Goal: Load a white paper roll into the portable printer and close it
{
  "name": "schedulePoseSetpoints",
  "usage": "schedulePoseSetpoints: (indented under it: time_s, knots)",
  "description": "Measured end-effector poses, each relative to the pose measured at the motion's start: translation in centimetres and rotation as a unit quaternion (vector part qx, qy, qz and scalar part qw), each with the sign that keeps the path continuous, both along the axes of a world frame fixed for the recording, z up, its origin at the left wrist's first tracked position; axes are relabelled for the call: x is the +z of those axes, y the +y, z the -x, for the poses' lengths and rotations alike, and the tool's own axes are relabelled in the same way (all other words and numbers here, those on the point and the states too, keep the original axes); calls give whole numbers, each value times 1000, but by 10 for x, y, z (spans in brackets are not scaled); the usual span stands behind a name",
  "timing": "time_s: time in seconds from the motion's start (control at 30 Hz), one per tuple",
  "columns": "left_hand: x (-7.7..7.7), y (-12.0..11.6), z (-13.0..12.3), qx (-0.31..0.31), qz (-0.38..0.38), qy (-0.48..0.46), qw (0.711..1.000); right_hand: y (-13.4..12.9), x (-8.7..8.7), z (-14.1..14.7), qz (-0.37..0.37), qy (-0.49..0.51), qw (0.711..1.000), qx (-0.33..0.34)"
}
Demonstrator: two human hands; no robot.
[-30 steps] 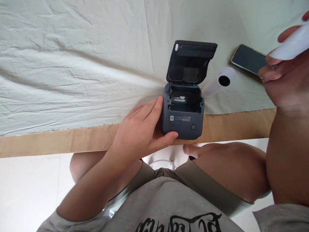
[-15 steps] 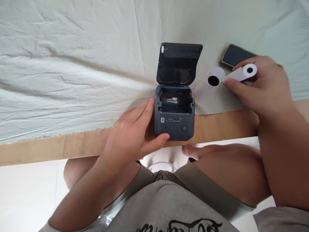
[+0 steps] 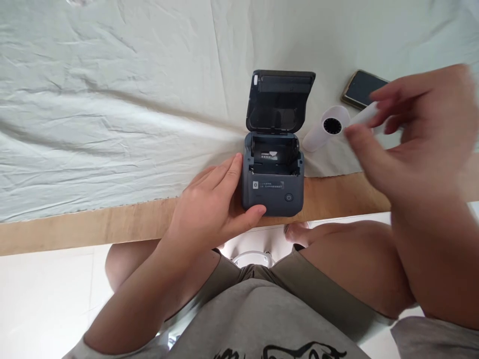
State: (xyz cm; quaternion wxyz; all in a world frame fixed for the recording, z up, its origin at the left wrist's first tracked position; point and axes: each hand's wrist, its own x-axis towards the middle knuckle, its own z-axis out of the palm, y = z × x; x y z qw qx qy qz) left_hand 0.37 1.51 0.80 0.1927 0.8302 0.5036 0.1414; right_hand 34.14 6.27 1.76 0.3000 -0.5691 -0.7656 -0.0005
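Note:
A dark blue-grey portable printer (image 3: 273,189) sits near the table's front edge, its black lid (image 3: 280,99) raised and the paper bay exposed. My left hand (image 3: 209,199) grips its left side, with the fingers along the side and the thumb on the front edge. To the printer's right, my right hand (image 3: 419,124) is blurred by motion. Between its thumb and fingers shows part of a white paper roll (image 3: 364,117); the rest is hidden by the hand. Beside it lies a white cylinder (image 3: 318,134) with a round black end, close to my right thumb.
Behind my right hand lies a phone (image 3: 359,89) in a case, partly covered by the fingers. A wrinkled pale cloth (image 3: 130,124) covers the table, leaving a wooden strip (image 3: 93,224) along the front edge. My legs are below that edge.
My right hand has turned and shifted to the right, so the small roll's round end no longer shows. My left hand stays on the printer. The view has moved slightly.

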Motion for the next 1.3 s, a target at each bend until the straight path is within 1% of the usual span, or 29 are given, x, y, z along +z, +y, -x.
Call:
schedulePoseSetpoints:
  time_s: [0.07, 0.13, 0.2, 0.33, 0.4, 0.5, 0.63, 0.73, 0.8, 0.87, 0.93, 1.0, 1.07, 1.2, 1.3]
  knots:
    - [-1, 0, 1, -5, -6, -6, 1000, 4, -2, 15, -13, -32, 999, 23]
    - [-2, -1, 2, -6, -12, -8, 1000, 9, -5, 21, -17, -44, 998, 39]
    - [-3, -1, 2, -6, -17, -11, 1000, 12, -9, 21, -18, -30, 998, 52]
    - [-5, 0, 2, -10, -23, -18, 1000, 13, -16, 15, -25, -3, 994, 111]
    - [-5, 0, 2, -13, -22, -20, 999, 13, -19, 13, -34, 3, 991, 129]
    - [-4, 1, 2, -11, -17, -19, 1000, 14, -23, 11, -31, 20, 992, 122]
    - [-2, 0, 0, -8, -5, -12, 1000, 12, -25, 13, 27, 56, 990, 124]
    - [-3, 1, 0, -9, -2, -15, 1000, 11, -27, 18, 64, 90, 983, 149]
    - [-3, 1, 1, -9, -1, -20, 1000, 13, -30, 19, 62, 102, 979, 164]
    - [-3, 2, 1, -12, 2, -23, 1000, 14, -32, 20, 70, 112, 979, 153]
    - [-2, 2, 1, -13, 7, -24, 1000, 15, -34, 20, 98, 130, 977, 138]
    - [-1, 2, 1, -13, 12, -24, 1000, 15, -34, 21, 121, 147, 971, 142]
    - [0, 3, 0, -10, 18, -22, 1000, 14, -32, 23, 123, 153, 969, 149]
    - [-1, 3, 0, -7, 21, -19, 1000, 13, -29, 27, 91, 125, 974, 166]
    - [-2, 3, 0, -6, 20, -26, 999, 11, -28, 28, 104, 144, 972, 156]
